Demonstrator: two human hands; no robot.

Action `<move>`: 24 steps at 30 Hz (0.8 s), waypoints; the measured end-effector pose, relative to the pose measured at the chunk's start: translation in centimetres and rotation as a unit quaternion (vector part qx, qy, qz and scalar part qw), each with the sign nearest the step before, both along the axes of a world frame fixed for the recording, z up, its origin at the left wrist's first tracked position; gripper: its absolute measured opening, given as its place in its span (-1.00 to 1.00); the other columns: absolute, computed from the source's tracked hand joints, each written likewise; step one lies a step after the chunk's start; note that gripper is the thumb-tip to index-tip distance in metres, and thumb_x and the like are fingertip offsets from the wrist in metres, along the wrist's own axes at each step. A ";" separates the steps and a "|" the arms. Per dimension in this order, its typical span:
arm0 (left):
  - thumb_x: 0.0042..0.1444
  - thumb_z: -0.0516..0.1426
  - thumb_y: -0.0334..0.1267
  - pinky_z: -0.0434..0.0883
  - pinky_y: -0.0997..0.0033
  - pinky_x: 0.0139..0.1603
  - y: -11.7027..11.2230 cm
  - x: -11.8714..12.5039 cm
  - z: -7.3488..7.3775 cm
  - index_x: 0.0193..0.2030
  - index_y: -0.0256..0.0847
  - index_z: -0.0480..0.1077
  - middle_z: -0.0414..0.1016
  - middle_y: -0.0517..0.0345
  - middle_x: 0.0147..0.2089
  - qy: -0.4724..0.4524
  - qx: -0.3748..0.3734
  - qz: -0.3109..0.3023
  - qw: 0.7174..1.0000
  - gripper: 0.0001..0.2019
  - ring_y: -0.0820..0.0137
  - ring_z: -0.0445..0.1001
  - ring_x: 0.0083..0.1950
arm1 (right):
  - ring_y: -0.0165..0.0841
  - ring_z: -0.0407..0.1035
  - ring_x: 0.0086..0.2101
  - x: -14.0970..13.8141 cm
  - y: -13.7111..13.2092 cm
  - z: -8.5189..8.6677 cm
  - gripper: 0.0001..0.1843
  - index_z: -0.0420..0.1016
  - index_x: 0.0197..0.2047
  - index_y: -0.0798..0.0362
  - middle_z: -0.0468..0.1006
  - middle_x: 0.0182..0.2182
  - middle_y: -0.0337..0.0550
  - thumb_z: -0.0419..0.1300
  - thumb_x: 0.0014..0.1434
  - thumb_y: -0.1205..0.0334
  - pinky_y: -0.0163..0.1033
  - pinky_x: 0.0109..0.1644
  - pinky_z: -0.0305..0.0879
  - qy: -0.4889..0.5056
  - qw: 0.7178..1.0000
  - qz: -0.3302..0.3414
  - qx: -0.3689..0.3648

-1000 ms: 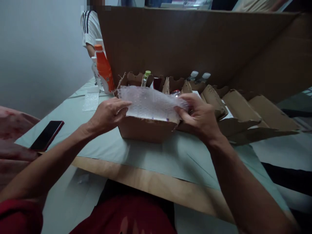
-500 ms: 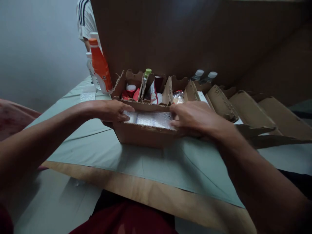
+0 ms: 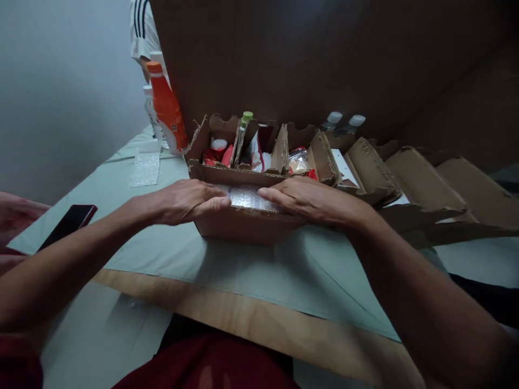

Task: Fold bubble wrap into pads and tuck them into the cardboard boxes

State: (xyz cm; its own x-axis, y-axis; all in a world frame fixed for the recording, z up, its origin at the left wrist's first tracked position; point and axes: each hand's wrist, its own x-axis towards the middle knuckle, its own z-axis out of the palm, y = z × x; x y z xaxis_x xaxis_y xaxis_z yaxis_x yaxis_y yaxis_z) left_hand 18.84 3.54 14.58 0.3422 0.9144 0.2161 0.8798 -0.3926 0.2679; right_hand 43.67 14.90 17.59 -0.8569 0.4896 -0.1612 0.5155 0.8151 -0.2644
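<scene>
A small brown cardboard box (image 3: 243,229) stands on the cloth-covered table, its top open towards me. Clear bubble wrap (image 3: 249,198) fills the opening. My left hand (image 3: 188,201) lies over the left end of the box, fingers stretched in over the wrap, thumb along the near edge. Over the right end rests my right hand (image 3: 306,199), fingers flat and pointing inward, thumb on the wrap. What lies under the wrap is hidden.
Behind stands a row of cardboard compartments (image 3: 324,151) holding packets and bottles. An orange bottle (image 3: 166,108) is at the back left, near a loose piece of bubble wrap (image 3: 145,168). A phone (image 3: 68,224) is at left, beside another person's pink clothing (image 3: 22,213).
Both my hands have moved inward, closer together over the bubble wrap, with fingers flatter. A phone has come into view at the left.
</scene>
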 end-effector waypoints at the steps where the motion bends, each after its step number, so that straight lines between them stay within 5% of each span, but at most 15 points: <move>1: 0.37 0.01 0.07 0.47 0.19 0.12 -1.4 0.0 -0.2 -0.01 -0.12 0.56 0.62 0.02 0.04 -0.020 0.036 -0.005 0.999 -0.59 0.17 0.57 0.08 | -0.30 0.42 -0.41 1.1 -0.6 0.0 -0.36 0.58 -0.35 0.07 0.58 -0.42 -0.12 -0.15 0.47 -0.12 -0.22 -0.26 0.24 0.052 0.998 -0.015 0.017; 3: 0.34 0.08 -0.07 0.42 0.07 0.23 -4.9 0.0 -1.5 0.13 -0.12 0.50 0.54 -0.03 0.18 -0.096 0.163 0.032 0.981 -0.66 0.12 0.49 0.21 | -0.22 0.52 -0.27 3.9 -2.3 -0.6 -0.48 0.63 -0.25 0.03 0.66 -0.30 -0.09 -0.03 0.42 -0.11 -0.15 -0.14 0.34 0.197 0.971 -0.100 0.094; 5: 0.31 0.12 -0.18 0.42 0.04 0.24 -8.2 -0.1 -4.0 0.20 -0.07 0.45 0.54 0.02 0.15 -0.208 0.303 0.152 0.918 -0.65 0.15 0.49 0.17 | -0.17 0.56 -0.17 6.9 -4.0 -2.2 -0.64 0.64 -0.14 -0.04 0.69 -0.20 -0.08 0.11 0.36 -0.07 -0.08 0.00 0.39 0.328 0.906 -0.219 0.153; 6: 0.33 0.10 -0.19 0.42 0.03 0.23 -9.3 -0.2 -5.7 0.25 -0.05 0.41 0.54 0.04 0.13 -0.268 0.316 0.228 0.881 -0.63 0.17 0.50 0.15 | -0.17 0.56 -0.15 8.0 -4.7 -3.4 -0.68 0.63 -0.09 -0.08 0.69 -0.18 -0.08 0.15 0.33 -0.06 -0.05 0.03 0.41 0.371 0.875 -0.270 0.153; 8: 0.30 0.14 -0.12 0.41 0.00 0.24 -9.9 -0.3 -9.0 0.32 -0.07 0.34 0.49 -0.01 0.20 -0.354 0.239 0.321 0.845 -0.54 0.13 0.48 0.19 | -0.15 0.57 -0.13 9.1 -5.5 -6.4 -0.64 0.58 0.04 -0.11 0.69 -0.12 -0.05 0.22 0.27 -0.09 -0.01 0.05 0.44 0.393 0.857 -0.321 0.087; 11: 0.15 0.24 0.03 0.31 -0.07 0.36 -7.0 -0.3 -12.4 0.40 -0.17 0.21 0.29 -0.15 0.41 -0.420 0.112 0.285 0.854 -0.28 0.00 0.32 0.38 | -0.08 0.53 -0.01 7.4 -5.3 -10.7 -0.35 0.44 0.20 0.01 0.62 0.05 0.07 0.24 0.19 -0.21 0.08 0.11 0.43 0.367 0.883 -0.290 -0.034; 14: 0.15 0.20 0.10 0.26 -0.09 0.40 -3.2 0.6 -12.9 0.41 -0.27 0.18 0.36 -0.21 0.36 -0.473 0.027 0.210 0.855 -0.23 -0.03 0.34 0.37 | -0.04 0.45 0.11 4.6 -4.9 -13.2 -0.29 0.38 0.22 0.11 0.54 0.13 0.19 0.14 0.22 -0.27 0.13 0.20 0.36 0.383 0.881 -0.268 -0.070; 17: 0.22 0.15 0.08 0.18 -0.08 0.48 -3.0 2.5 -12.5 0.48 -0.29 0.07 0.29 -0.23 0.42 -0.493 0.023 0.173 0.852 -0.21 -0.03 0.24 0.46 | -0.02 0.39 0.18 4.1 -6.1 -13.9 -0.30 0.36 0.25 0.11 0.54 0.12 0.19 0.10 0.25 -0.23 0.14 0.22 0.34 0.396 0.869 -0.293 -0.054; 20: 0.26 0.17 -0.01 -0.01 -0.04 0.57 -7.5 4.9 -13.2 0.54 -0.17 -0.04 0.05 -0.12 0.56 -0.467 0.039 0.179 0.865 -0.20 0.02 -0.02 0.58 | 0.00 0.43 0.14 6.2 -9.6 -14.3 -0.35 0.40 0.24 0.03 0.56 0.09 0.12 0.12 0.25 -0.21 0.09 0.13 0.42 0.394 0.864 -0.314 -0.015; 24: 0.34 0.12 -0.10 0.00 0.00 0.58 -14.6 6.5 -13.8 0.57 -0.02 -0.13 0.03 0.01 0.58 -0.467 0.031 0.224 0.855 -0.25 0.08 -0.04 0.59 | 0.00 0.51 0.02 7.8 -14.3 -14.1 -0.39 0.41 0.27 -0.06 0.59 0.06 0.04 0.13 0.26 -0.17 0.03 -0.05 0.52 0.392 0.865 -0.314 0.022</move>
